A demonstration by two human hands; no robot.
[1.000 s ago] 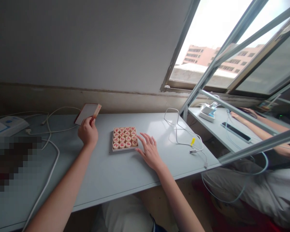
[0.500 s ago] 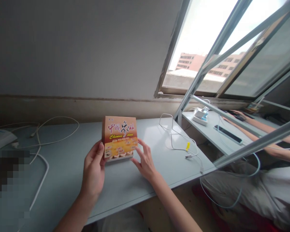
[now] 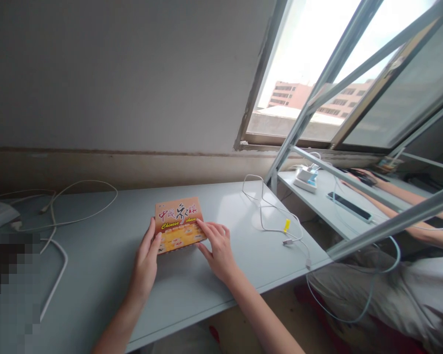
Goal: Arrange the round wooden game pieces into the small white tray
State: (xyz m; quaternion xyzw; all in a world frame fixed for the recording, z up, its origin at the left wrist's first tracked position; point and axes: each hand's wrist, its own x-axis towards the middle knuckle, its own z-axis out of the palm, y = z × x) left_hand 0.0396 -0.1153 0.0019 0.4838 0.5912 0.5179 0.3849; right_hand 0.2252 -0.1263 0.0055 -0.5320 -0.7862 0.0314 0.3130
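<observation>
A brown and yellow Chinese chess box (image 3: 180,227) is low over the desk or resting on it; I cannot tell which. Its printed top faces up and the pieces inside are hidden. Along the box's left side, my left hand (image 3: 146,253) grips it, thumb near the front corner and fingers at the edge. My right hand (image 3: 218,248) holds the right front corner, index finger on the top and thumb lower at the front edge.
The grey desk (image 3: 107,260) runs along the wall. White cables (image 3: 64,265) and a white power strip (image 3: 0,215) lie left. Another cable (image 3: 264,216) with a yellow tag lies right. Beyond a metal frame (image 3: 291,123), a person's arms (image 3: 402,194) rest by a phone (image 3: 349,205).
The box has come down toward the desk and tilted flatter. Chess pieces showing under its front edge are now covered. My right fingers have moved onto its top and front corner.
</observation>
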